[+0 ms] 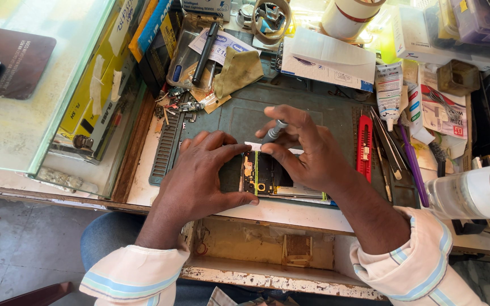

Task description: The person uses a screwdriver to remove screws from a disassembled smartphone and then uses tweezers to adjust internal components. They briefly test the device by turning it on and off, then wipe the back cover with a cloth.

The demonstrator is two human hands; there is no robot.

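The left hand (199, 175) presses its spread fingers against the opened phone (259, 180) to keep it steady on the mat (239, 116), while the right hand (304, 150) pinches a screwdriver (273, 131) upright over its far edge.

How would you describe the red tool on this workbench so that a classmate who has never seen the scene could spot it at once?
Start at the dark green work mat in the middle of the bench, then look just past the right hand. The red utility knife lies lengthwise there, beside tweezers and a purple stick. It alone is bright red and flat.
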